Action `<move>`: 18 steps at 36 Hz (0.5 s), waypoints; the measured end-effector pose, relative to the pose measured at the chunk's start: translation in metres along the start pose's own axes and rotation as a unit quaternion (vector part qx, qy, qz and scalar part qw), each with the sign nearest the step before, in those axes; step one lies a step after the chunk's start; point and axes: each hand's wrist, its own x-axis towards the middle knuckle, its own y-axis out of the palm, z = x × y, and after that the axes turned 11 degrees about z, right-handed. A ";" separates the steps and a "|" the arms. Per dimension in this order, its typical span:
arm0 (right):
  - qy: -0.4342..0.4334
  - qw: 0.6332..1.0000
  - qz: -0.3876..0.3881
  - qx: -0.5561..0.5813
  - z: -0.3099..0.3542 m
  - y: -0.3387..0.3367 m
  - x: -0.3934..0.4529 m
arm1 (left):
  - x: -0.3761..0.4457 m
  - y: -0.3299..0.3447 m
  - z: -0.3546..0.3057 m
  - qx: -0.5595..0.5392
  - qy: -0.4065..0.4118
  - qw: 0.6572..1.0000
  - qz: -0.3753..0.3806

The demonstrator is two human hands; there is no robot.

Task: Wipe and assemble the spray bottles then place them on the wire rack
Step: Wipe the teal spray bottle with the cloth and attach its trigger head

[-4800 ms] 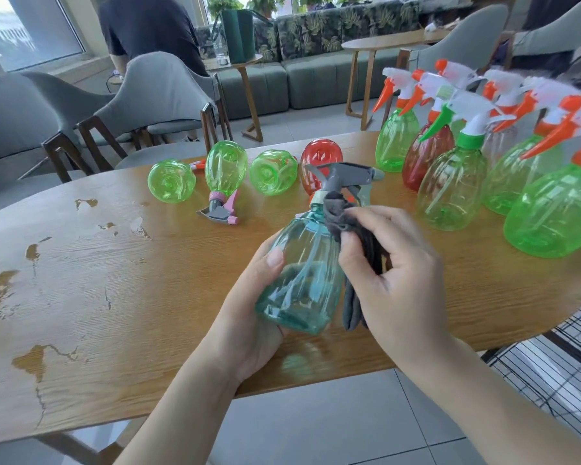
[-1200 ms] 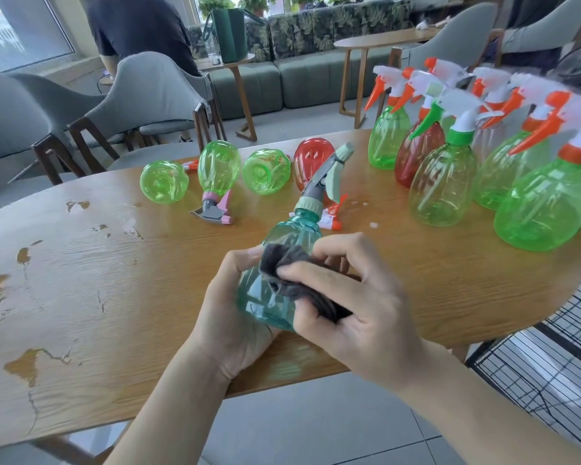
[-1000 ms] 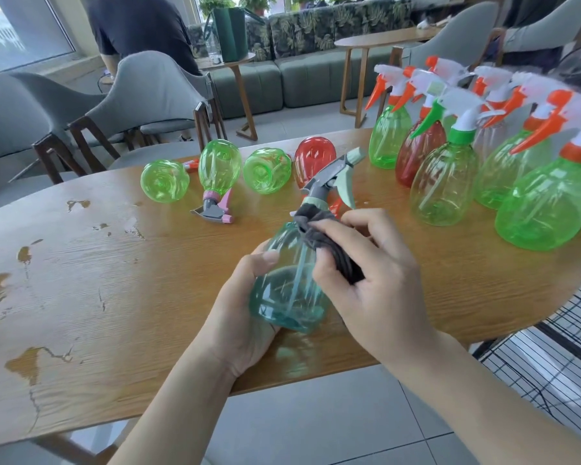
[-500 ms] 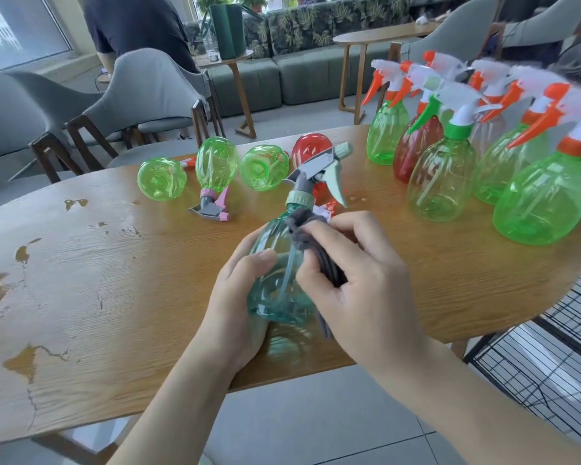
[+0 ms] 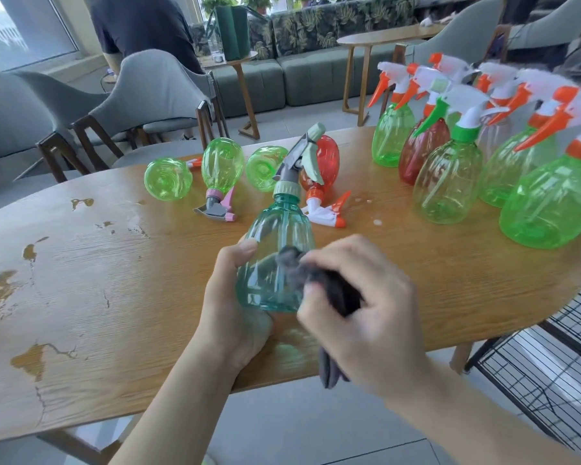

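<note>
My left hand (image 5: 233, 310) grips the base of a teal spray bottle (image 5: 275, 239) with a grey trigger head, held upright over the wooden table (image 5: 114, 297). My right hand (image 5: 366, 317) pinches a dark grey cloth (image 5: 329, 290) against the bottle's lower right side; the cloth's tail hangs below my palm. Several green bottles (image 5: 222, 166) and a red bottle (image 5: 326, 156) lie on their sides behind it. Several assembled bottles (image 5: 450, 182) with white and orange triggers stand at the right.
A black wire rack (image 5: 550, 374) stands on the floor past the table's right end. A loose white and orange trigger head (image 5: 326, 213) lies behind the teal bottle. Grey chairs (image 5: 148, 95) and a seated person (image 5: 141, 25) are beyond the far edge.
My right hand has slid the cloth down from the bottle's neck to its lower body. The left hand still holds the bottle, now a little more upright.
</note>
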 end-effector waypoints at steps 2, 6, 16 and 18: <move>0.066 0.995 -0.009 0.071 -0.003 -0.004 0.009 | 0.002 0.000 0.000 0.016 0.024 1.000 -0.002; 0.119 0.986 0.017 0.115 -0.012 -0.013 0.022 | 0.002 -0.004 0.001 0.056 0.012 0.998 0.014; 0.079 0.995 0.011 0.054 -0.017 -0.006 0.016 | 0.001 -0.007 0.000 0.016 0.016 0.999 0.046; 0.041 0.998 0.010 0.043 -0.012 -0.002 0.009 | 0.001 -0.008 -0.002 -0.007 0.025 0.999 0.034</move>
